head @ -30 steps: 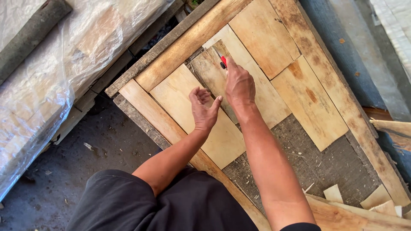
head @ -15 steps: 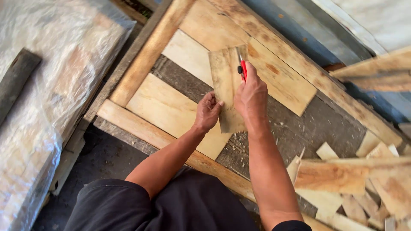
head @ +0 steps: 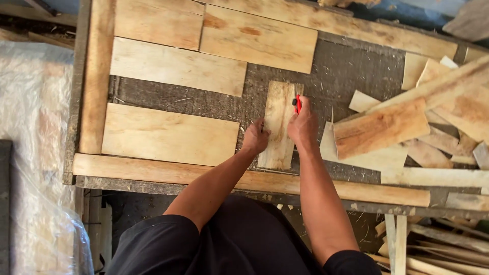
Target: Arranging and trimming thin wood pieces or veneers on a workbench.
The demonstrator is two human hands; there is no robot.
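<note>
Pale wood made up the narrow board [head: 278, 125] that lay upright in the view on the dark grey bed [head: 331, 76] of the work frame, its lower end reaching down to the long rail [head: 153, 173] along the near edge. The left hand [head: 255, 138] pressed on the board's left edge with the fingers curled over it, grasping the wood rather than lying flat. The right hand [head: 303, 126] sat at the board's right edge, closed around a red pen [head: 298, 104] whose tip stood just at the board's side; whether the tip touched the wood could not be told. Both forearms ran up from the bottom of the view, over the rail, out of black sleeves. To the left of the board a wide plank [head: 170, 135] lay flat on the bed, near but apart from it, and above that another wide plank [head: 178, 66] lay with a dark gap between the two. Two more planks [head: 257, 38] filled the top of the frame side by side. A thick upright rail [head: 97, 76] closed the left side. To the right of the hands a heap of offcuts [head: 382, 127] lay crosswise, one reddish piece on top of thinner pale slips, just beside the right wrist. Clear plastic sheeting [head: 35, 153] covered something on the far left, well apart from the frame
</note>
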